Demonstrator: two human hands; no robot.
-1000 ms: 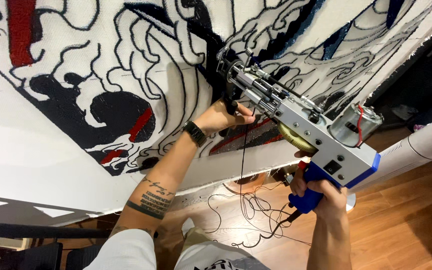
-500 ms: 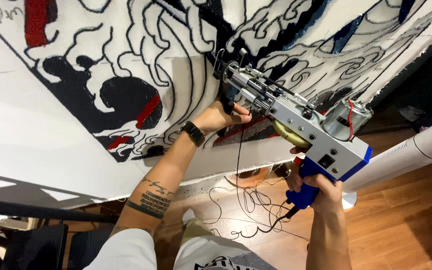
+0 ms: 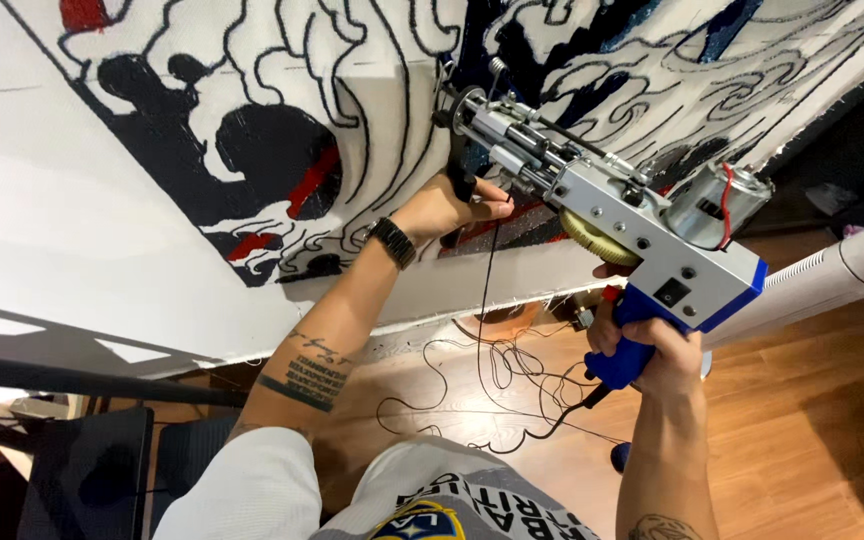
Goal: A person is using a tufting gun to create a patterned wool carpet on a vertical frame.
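A blue-handled tufting gun (image 3: pixel 602 215) is clamped in 2 hands against a stretched rug cloth (image 3: pixel 252 130).

The blue grip is wrapped tightly by the right hand (image 3: pixel 647 345), while the black front handle near the needle is closed on by the left hand (image 3: pixel 447 205). Compared with 0.5 s ago, the gun is seen nearer and higher in view, and the black and red patch of the cloth has slid toward the lower left. The gun's long axis runs from lower right to upper left, with its needle end pointed up-left at the cloth and touching it, and its motor end nearest the camera. The left forearm is stretched upward with a black watch (image 3: pixel 392 242) on the wrist; the right forearm rises straight from below. Loose black yarn (image 3: pixel 472 390) is strewn on the wooden floor (image 3: pixel 812 420).
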